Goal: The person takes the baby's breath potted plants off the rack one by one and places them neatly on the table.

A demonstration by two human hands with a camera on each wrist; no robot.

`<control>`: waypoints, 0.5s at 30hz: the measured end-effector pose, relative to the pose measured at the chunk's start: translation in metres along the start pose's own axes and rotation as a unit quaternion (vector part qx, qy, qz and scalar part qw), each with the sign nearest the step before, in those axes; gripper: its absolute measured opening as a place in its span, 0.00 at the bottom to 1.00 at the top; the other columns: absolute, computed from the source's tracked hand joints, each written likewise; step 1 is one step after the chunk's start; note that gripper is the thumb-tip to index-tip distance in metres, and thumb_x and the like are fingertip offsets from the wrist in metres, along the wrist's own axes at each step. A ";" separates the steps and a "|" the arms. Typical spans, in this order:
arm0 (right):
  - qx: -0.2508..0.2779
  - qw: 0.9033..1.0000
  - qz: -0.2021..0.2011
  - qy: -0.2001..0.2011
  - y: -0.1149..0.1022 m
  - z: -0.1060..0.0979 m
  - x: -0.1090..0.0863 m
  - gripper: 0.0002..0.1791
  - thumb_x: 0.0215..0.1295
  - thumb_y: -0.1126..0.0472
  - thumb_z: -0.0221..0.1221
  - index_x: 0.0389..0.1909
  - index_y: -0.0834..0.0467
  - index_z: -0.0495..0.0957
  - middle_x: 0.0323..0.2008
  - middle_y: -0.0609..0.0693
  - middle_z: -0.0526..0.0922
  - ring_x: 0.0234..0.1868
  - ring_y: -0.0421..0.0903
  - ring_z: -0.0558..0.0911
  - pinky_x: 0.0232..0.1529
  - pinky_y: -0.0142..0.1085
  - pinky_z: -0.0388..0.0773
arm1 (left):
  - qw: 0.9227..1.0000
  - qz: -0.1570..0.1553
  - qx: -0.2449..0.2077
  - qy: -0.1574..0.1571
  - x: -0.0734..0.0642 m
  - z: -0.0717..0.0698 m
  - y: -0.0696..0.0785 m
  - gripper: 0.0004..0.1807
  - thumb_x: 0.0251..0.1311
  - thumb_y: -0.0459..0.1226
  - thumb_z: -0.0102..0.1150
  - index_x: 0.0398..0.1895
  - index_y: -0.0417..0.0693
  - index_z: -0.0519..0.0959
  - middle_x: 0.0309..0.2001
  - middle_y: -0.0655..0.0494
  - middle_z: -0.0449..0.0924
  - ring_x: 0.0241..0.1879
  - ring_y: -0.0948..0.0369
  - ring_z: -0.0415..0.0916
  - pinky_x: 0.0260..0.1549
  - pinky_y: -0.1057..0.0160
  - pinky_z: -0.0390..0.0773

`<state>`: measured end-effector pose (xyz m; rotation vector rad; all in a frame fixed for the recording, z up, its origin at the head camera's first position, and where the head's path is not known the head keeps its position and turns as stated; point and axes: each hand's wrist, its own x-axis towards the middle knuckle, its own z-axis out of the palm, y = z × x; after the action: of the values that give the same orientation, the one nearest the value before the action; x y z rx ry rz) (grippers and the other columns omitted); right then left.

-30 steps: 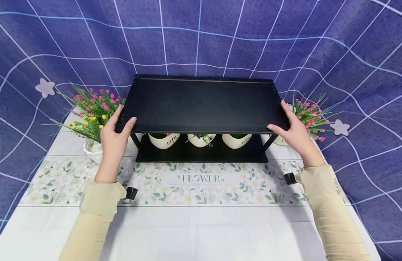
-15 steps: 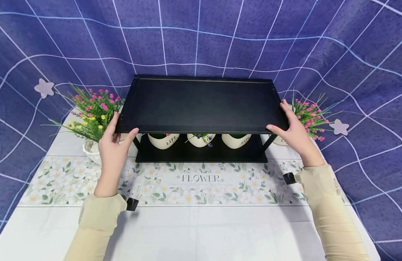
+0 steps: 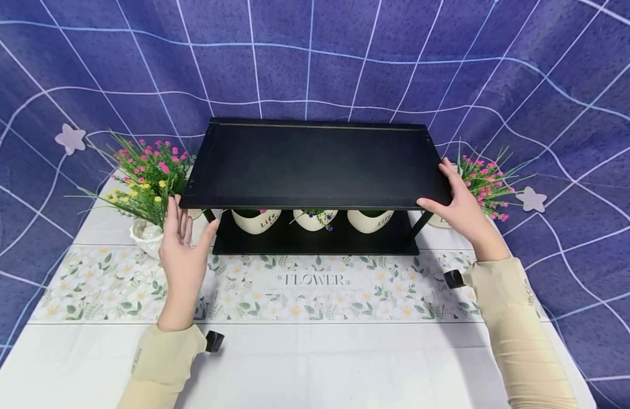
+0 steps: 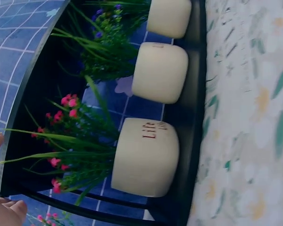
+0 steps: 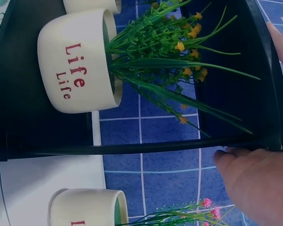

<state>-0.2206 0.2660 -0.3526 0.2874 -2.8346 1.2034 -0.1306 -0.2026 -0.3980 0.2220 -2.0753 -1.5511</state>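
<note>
A black two-tier shelf (image 3: pixel 315 165) stands across the middle of the head view. Three cream pots fill its lower tier: one with pink flowers (image 4: pixel 144 157), one with purple flowers (image 4: pixel 160 73), and one with orange-yellow flowers (image 5: pixel 78 61) at the right end. My right hand (image 3: pixel 463 210) grips the top board's front right corner, thumb over the upper face and fingertips curled beneath the board in the right wrist view. Fingers extended and thumb spread, my left hand (image 3: pixel 186 255) is just below the front left corner, its fingertips close to the edge.
Left of the shelf is a white pot (image 3: pixel 147 238) with pink and yellow flowers. Another cream pot (image 5: pixel 87 207) with pink flowers sits beyond the right end. A floral strip (image 3: pixel 315 301) crosses the white table (image 3: pixel 315 363). A blue curtain (image 3: pixel 315 57) hangs behind.
My left hand has let go of the shelf's left edge and moved down toward the front, its fingers straightening. The right hand and the shelf have hardly moved.
</note>
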 end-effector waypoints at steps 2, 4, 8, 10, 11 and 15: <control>0.003 1.000 0.003 -0.001 0.000 -0.001 -0.001 0.51 0.62 0.47 0.63 0.77 0.57 0.45 0.79 0.45 0.38 0.79 0.50 0.40 0.76 0.58 0.43 | 1.000 -0.005 -0.003 0.001 -0.004 0.002 -0.002 0.48 0.59 0.37 0.66 0.77 0.53 0.48 0.76 0.56 0.55 0.74 0.61 0.56 0.66 0.76 0.62; 0.003 1.000 0.004 -0.002 -0.001 -0.001 -0.001 0.51 0.62 0.47 0.63 0.77 0.57 0.45 0.79 0.44 0.38 0.79 0.50 0.40 0.76 0.58 0.43 | 1.000 -0.010 -0.003 0.001 -0.008 0.003 -0.004 0.48 0.58 0.37 0.67 0.77 0.56 0.47 0.75 0.56 0.56 0.73 0.62 0.57 0.66 0.76 0.63; 0.004 1.000 0.011 -0.006 -0.001 -0.002 -0.001 0.51 0.62 0.46 0.63 0.77 0.56 0.44 0.79 0.43 0.38 0.79 0.50 0.40 0.76 0.58 0.44 | 1.000 -0.012 -0.002 0.004 -0.014 0.006 -0.007 0.47 0.58 0.38 0.67 0.76 0.55 0.49 0.74 0.56 0.59 0.72 0.61 0.59 0.66 0.74 0.64; 0.007 1.000 0.012 -0.007 -0.001 -0.002 -0.001 0.51 0.62 0.46 0.63 0.77 0.56 0.44 0.79 0.42 0.38 0.79 0.50 0.40 0.76 0.58 0.43 | 1.000 -0.009 -0.005 0.010 -0.017 0.008 -0.009 0.46 0.58 0.37 0.67 0.76 0.53 0.51 0.73 0.55 0.61 0.72 0.60 0.61 0.66 0.73 0.64; 0.010 1.000 0.010 -0.007 -0.001 -0.001 -0.001 0.51 0.62 0.46 0.63 0.77 0.56 0.44 0.79 0.43 0.37 0.79 0.50 0.40 0.76 0.58 0.43 | 1.000 -0.006 -0.008 0.014 -0.019 0.009 -0.010 0.45 0.58 0.37 0.66 0.76 0.50 0.52 0.72 0.55 0.62 0.71 0.60 0.62 0.66 0.73 0.65; 0.021 1.000 0.001 -0.004 0.001 -0.001 -0.001 0.51 0.63 0.49 0.63 0.77 0.57 0.44 0.79 0.47 0.37 0.79 0.51 0.39 0.76 0.59 0.42 | 1.000 0.004 -0.022 0.020 -0.024 0.015 -0.018 0.42 0.59 0.35 0.65 0.75 0.45 0.55 0.70 0.53 0.66 0.70 0.58 0.65 0.66 0.73 0.66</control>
<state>-0.2199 0.2674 -0.3530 0.2930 -2.8187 1.2666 -0.1213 -0.1851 -0.4250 0.2272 -2.0067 -1.5737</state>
